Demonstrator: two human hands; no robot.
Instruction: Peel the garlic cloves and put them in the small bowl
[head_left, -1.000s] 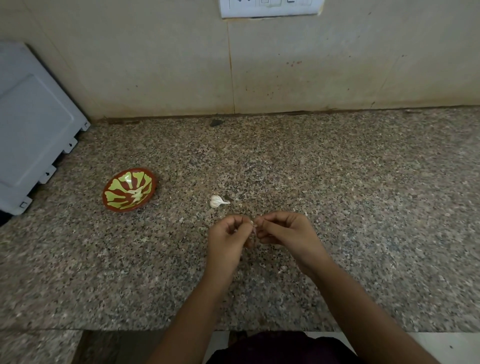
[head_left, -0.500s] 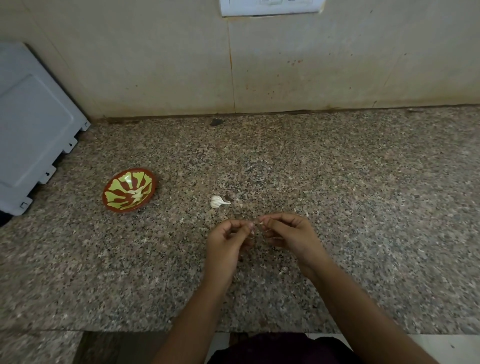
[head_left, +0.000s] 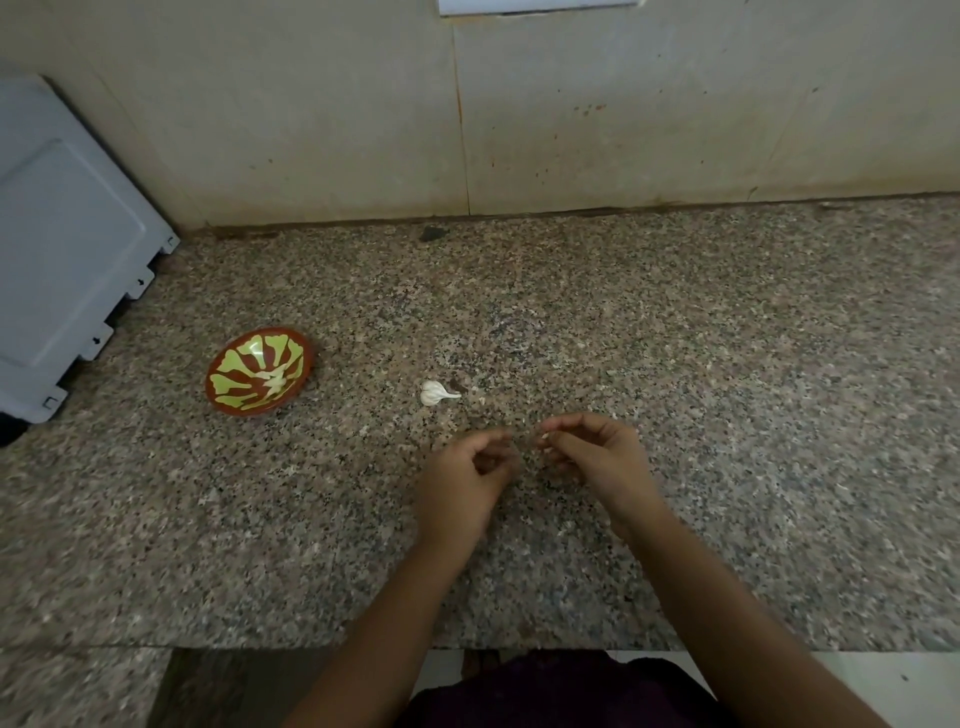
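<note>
A small red bowl (head_left: 306, 364) with a green and cream pattern sits on the granite counter (head_left: 727, 415), left of centre. An unpeeled white garlic piece (head_left: 435, 393) lies on the counter just beyond my hands. My right hand (head_left: 597, 460) pinches a small pale garlic clove (head_left: 544, 439) at its fingertips. My left hand (head_left: 465, 480) hovers a short gap to its left with fingers curled; nothing shows in them. Both hands are above the counter, well right of the bowl.
A grey appliance panel (head_left: 67, 260) leans at the far left. The stained wall (head_left: 623, 130) closes the back, with a dark chip (head_left: 431, 234) at its foot. The counter's front edge (head_left: 260, 647) runs below my forearms.
My hands, which pinched the clove together, have drawn slightly apart. The clove stays at my right fingertips. Bowl and loose garlic piece have not moved.
</note>
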